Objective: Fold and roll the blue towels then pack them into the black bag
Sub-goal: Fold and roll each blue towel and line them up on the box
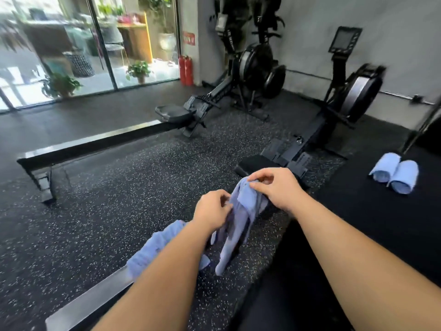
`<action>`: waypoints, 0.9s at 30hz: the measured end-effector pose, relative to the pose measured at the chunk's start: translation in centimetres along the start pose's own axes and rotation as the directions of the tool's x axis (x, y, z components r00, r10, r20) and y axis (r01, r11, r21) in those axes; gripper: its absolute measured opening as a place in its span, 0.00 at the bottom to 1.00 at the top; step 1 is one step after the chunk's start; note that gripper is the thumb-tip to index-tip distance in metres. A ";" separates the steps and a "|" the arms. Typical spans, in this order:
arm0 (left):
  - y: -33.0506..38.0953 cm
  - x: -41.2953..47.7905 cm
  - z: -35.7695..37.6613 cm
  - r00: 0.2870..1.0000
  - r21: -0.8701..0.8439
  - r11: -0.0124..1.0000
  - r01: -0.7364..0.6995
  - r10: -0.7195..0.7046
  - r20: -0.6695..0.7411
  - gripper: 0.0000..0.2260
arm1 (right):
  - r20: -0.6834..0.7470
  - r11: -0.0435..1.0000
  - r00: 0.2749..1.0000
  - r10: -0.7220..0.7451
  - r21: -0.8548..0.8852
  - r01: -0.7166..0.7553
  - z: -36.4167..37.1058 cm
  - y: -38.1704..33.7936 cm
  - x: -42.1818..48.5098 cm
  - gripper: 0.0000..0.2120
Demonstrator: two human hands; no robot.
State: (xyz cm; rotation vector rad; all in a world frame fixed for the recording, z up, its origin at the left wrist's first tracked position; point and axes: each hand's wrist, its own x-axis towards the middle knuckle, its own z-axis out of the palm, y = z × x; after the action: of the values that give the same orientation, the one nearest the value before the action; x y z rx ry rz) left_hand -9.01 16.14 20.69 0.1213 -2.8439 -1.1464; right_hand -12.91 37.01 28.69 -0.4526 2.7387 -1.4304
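Pale blue cloth towel [241, 225] hangs crumpled over the speckled black rubber floor [119, 211], its top pinched by thumb and fingers of the right hand [274, 187], its side pinched by the left hand [211, 209]. Two rolled blue towels [395, 173] lie touching on a black mat [381, 223], well apart.

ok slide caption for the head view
Left hand and right hand hold a crumpled blue towel over the speckled floor; two rolled blue towels lie on the black surface.

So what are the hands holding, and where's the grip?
One towel, hanging loose. The right hand pinches its top edge; the left hand pinches the cloth a little lower.
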 end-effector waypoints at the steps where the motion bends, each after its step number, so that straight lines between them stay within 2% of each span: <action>1: 1.4 -0.3 0.0 1.000 0.028 0.999 -0.023 0.022 0.007 0.02 | -0.032 1.000 0.999 -0.007 -0.008 0.006 -1.6 -0.2 -0.7 0.11; 8: 11.3 -0.6 0.4 0.979 0.128 0.971 -0.201 0.202 0.006 0.01 | -0.258 0.991 0.965 0.041 -0.109 -0.072 -13.0 0.3 -7.1 0.08; 13: 20.1 -0.4 2.3 0.925 0.164 0.913 -0.375 0.379 0.003 0.02 | -0.411 0.978 0.908 0.078 -0.144 -0.150 -20.6 1.6 -12.2 0.09; 18: 29.1 -0.4 5.2 0.841 0.197 0.829 -0.523 0.539 -0.039 0.04 | -0.598 0.958 0.794 0.107 -0.151 -0.243 -27.1 3.6 -16.6 0.10; 24: 39.3 -0.3 10.1 0.714 0.224 0.714 -0.663 0.694 -0.098 0.04 | -0.754 0.928 0.648 0.111 -0.154 -0.338 -32.6 6.5 -21.6 0.06; 27: 41.1 -1.6 14.2 0.676 0.265 0.641 -0.720 0.734 0.062 0.08 | -0.781 0.846 0.597 0.184 -0.183 -0.500 -33.6 10.8 -24.5 0.07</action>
State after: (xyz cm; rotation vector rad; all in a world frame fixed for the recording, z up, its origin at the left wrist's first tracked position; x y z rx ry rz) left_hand -10.73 55.62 38.93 -0.8983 -2.5250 -0.5518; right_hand 2.88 76.17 36.60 0.8867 3.4386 -1.1029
